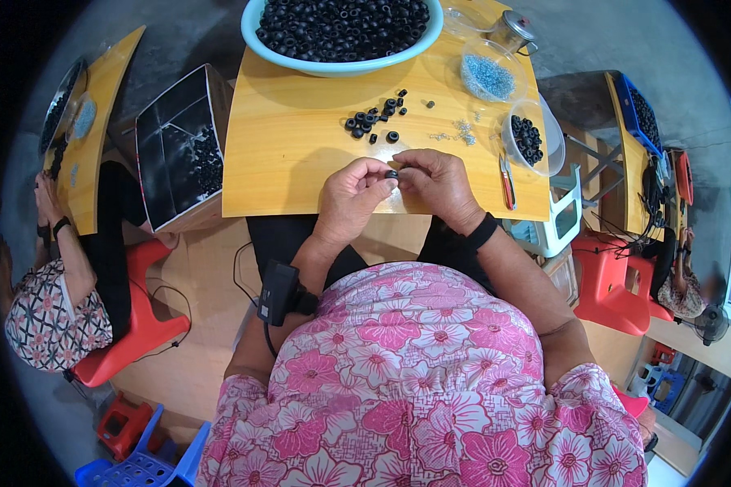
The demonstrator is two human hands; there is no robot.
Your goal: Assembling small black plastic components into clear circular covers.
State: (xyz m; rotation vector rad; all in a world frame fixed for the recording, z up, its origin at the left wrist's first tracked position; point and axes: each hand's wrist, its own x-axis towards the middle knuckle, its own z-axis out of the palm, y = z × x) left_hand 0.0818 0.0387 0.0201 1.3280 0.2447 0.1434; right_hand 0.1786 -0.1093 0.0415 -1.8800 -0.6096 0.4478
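We see the left hand pinching a small black bead over the near edge of the yellow desk. The right hand meets it with fingertips drawn together; whether these also grip something, we cannot tell. Beyond them lie loose black beads, and farther stands a light-blue basin, filled with similar pieces.
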